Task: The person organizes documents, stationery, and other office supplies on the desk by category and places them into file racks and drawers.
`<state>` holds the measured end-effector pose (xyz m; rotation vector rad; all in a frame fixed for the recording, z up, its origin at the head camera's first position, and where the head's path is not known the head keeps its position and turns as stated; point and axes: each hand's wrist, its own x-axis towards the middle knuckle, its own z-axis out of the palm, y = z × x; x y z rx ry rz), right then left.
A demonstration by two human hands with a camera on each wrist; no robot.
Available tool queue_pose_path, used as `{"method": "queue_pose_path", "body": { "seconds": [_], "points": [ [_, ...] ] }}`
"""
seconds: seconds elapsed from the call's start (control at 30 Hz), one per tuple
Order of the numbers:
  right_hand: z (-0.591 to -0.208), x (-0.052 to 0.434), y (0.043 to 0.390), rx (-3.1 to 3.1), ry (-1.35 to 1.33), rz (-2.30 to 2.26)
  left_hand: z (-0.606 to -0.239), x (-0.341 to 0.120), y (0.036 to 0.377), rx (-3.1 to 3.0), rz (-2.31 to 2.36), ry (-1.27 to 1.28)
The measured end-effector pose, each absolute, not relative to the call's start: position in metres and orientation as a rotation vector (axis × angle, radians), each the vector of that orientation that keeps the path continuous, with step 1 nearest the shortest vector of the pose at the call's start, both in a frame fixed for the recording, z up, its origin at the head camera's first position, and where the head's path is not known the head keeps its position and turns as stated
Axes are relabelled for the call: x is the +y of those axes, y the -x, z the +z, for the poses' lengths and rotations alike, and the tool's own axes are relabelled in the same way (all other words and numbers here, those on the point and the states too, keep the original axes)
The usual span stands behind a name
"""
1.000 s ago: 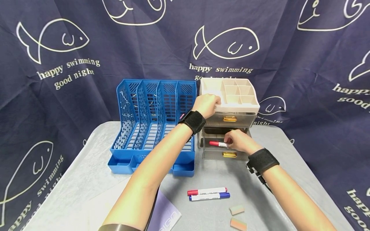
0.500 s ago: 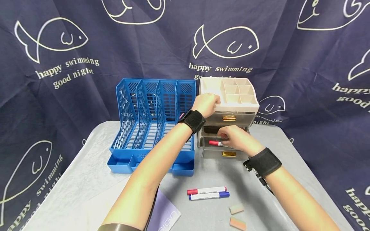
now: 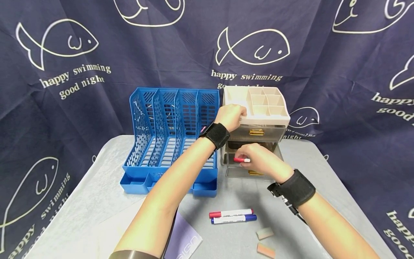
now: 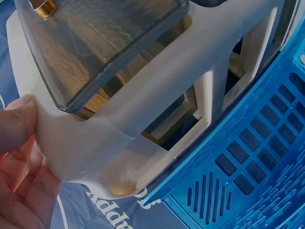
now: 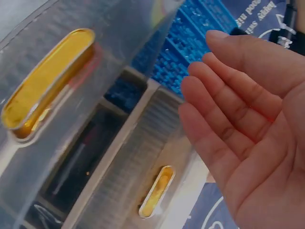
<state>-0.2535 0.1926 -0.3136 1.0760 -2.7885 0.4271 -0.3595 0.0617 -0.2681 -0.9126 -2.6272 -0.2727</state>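
Observation:
A beige desk organizer (image 3: 268,108) with smoky drawers stands at the back of the table. My left hand (image 3: 230,115) grips its top left corner, thumb (image 4: 19,119) pressed on the rim (image 4: 143,119). The lower drawer (image 3: 233,172) is pulled out, and a red-capped marker (image 3: 240,160) lies in it. My right hand (image 3: 255,158) hovers over that drawer and hides most of the marker. In the right wrist view this hand (image 5: 238,129) is flat with straight fingers and holds nothing. Gold handles (image 5: 45,83) show on the drawer fronts.
A blue file rack (image 3: 171,136) stands left of the organizer. On the grey table (image 3: 97,194) in front lie a red marker (image 3: 231,214), a blue marker (image 3: 233,219), two erasers (image 3: 264,233) and a purple notebook (image 3: 184,241). A dark fish-print cloth hangs behind.
My right hand slid left over the open drawer, covering most of the marker and the drawer's handle. The left hand stayed on the organizer's corner.

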Motion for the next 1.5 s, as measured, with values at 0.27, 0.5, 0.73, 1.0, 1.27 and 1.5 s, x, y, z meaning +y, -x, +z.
{"method": "queue_pose_path", "body": {
  "seconds": [0.27, 0.5, 0.73, 1.0, 1.27, 1.5],
  "points": [
    [-0.312, 0.186, 0.244, -2.748, -1.164, 0.413, -0.268, 0.061, 0.359, -2.629, -0.273, 0.910],
    [-0.317, 0.180, 0.236, -2.787, -1.236, 0.433, -0.268, 0.061, 0.359, -2.615, -0.278, 0.912],
    [-0.330, 0.174, 0.229, -2.776, -1.295, 0.367, -0.268, 0.061, 0.359, -2.619, -0.260, 0.906],
    [-0.350, 0.168, 0.223, -2.840, -1.313, 0.370, -0.269, 0.062, 0.361, -2.603, -0.265, 0.914],
    [-0.375, 0.164, 0.217, -2.942, -1.314, 0.419, -0.268, 0.062, 0.362, -2.611, -0.265, 0.921],
    [-0.391, 0.163, 0.215, -2.960, -1.337, 0.417, -0.269, 0.062, 0.361, -2.609, -0.270, 0.916]
  ]
}}
